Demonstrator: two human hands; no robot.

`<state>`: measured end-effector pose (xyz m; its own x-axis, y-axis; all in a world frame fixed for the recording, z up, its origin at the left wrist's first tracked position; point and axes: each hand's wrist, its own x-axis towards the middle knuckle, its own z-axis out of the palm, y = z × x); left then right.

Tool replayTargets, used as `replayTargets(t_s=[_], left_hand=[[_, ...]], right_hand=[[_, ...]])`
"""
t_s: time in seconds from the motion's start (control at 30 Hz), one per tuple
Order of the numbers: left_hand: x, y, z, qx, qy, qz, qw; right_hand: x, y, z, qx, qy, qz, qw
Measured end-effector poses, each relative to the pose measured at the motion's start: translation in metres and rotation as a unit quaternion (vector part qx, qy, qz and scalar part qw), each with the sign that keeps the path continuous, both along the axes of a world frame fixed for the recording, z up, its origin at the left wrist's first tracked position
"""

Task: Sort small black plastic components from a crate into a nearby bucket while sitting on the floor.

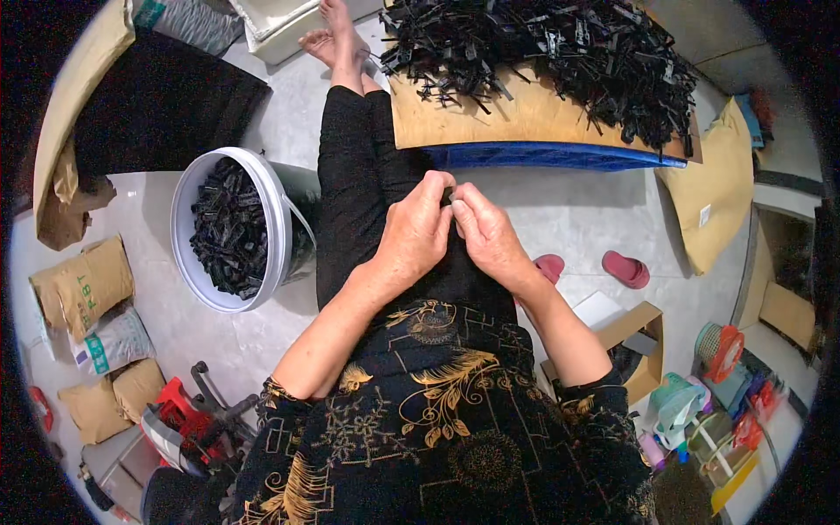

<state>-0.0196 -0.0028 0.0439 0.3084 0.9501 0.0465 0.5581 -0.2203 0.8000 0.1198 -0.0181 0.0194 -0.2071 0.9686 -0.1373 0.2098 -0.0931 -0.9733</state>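
Note:
My left hand (415,229) and my right hand (486,233) meet above my lap, fingers curled and pinched together. Between their fingertips a small black plastic piece (449,194) shows; most of it is covered by the fingers. Ahead, a wooden board (516,118) bears a big heap of thin black plastic parts (542,52), some hanging near its front edge. Left of my legs stands a white bucket (278,229), partly filled with short black plastic pieces (229,227).
Under the board is a blue crate (560,157). Pink slippers (625,269) lie on the floor at the right, near a tan sack (713,192) and an open cardboard box (643,350). Several packed sacks (87,284) and a red-and-grey object (179,424) occupy the left side.

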Motion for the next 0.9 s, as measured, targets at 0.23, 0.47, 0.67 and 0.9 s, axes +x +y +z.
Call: replayTargets(t_s=[0.23,0.47,0.67,0.9], left_hand=[[-0.014,-0.013,0.001,-0.001,-0.084,0.047,0.995],[-0.041,-0.019,0.014,-0.256,-0.516,0.097,0.812],[-0.053,-0.031,0.024,-0.35,-0.704,0.077,0.613],[-0.054,-0.044,0.022,-0.345,-0.627,-0.033,0.698]], right_hand=[[-0.013,-0.006,0.014,-0.001,-0.021,0.011,1.0],[-0.024,-0.005,0.032,-0.049,0.089,0.017,0.995],[-0.031,-0.014,0.056,-0.079,0.154,0.009,0.985],[-0.025,-0.01,0.044,-0.094,0.2,0.022,0.975]])
